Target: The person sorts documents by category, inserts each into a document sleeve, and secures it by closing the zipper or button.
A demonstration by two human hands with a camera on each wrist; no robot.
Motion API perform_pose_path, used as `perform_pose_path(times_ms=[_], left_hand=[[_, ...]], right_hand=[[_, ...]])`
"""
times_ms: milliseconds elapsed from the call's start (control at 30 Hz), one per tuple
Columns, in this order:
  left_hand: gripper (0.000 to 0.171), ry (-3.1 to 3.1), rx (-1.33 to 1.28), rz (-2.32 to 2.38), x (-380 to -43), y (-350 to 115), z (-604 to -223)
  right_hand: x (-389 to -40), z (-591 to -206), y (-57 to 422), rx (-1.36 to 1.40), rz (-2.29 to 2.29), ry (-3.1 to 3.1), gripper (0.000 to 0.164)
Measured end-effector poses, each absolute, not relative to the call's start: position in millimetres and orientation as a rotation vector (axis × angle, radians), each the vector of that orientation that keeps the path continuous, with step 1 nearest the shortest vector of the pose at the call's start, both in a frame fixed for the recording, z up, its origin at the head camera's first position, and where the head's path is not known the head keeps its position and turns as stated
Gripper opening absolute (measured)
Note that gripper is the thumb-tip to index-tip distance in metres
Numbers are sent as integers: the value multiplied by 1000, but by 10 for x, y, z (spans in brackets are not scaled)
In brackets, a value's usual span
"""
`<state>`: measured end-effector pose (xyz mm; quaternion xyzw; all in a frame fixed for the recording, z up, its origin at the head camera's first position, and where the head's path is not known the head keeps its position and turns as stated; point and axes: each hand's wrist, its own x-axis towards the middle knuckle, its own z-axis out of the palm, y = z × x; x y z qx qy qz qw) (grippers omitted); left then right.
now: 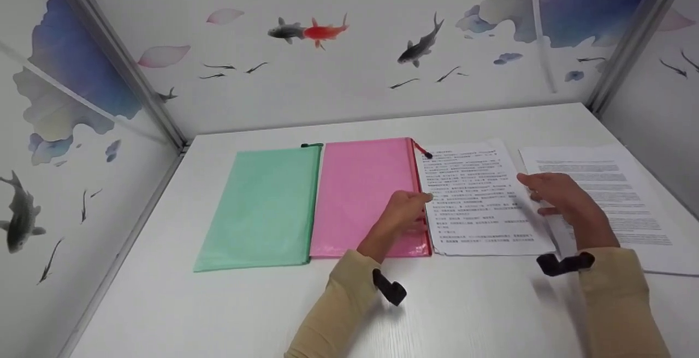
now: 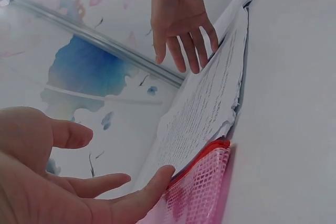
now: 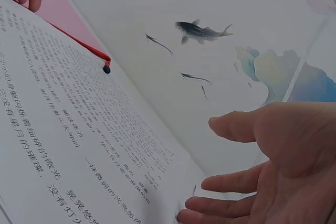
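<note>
A stack of printed paper sheets lies on the white table, its left edge along the red zipper of a pink zip file pouch. My left hand, fingers relaxed and spread, is over that zipper edge. In the left wrist view, one fingertip is right at the border of pouch and paper. My right hand is at the stack's right side, palm turned inward and fingers loosely extended. The right wrist view has its lower fingers at the paper's edge. Neither hand grips anything.
To the left of the pink pouch lies a green zip file pouch. A second stack of printed sheets lies at the right, partly behind my right hand. Walls painted with fish enclose the table at the back and sides.
</note>
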<state>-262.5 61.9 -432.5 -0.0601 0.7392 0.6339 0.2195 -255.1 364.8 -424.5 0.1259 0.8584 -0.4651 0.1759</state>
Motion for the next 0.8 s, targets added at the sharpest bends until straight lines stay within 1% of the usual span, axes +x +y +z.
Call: perform_pose_path(times_ms=[167, 333, 467, 800], left_hand=[[35, 1978, -161, 1792, -2630, 639, -4342], [40, 1933, -178, 1804, -2620, 626, -4348], [42, 1917, -199, 1809, -2631, 619, -4345], [39, 1916, -243, 1803, -2667, 623, -4373]], right_hand=[[-2577, -4242, 3653, 386, -1326, 2422, 96], [-2596, -4256, 3652, 431, -1329, 2425, 89], [-2607, -4302, 3674, 465, -1310, 2411, 83], [-2649, -4356, 3740, 368, -1133, 2505, 71]])
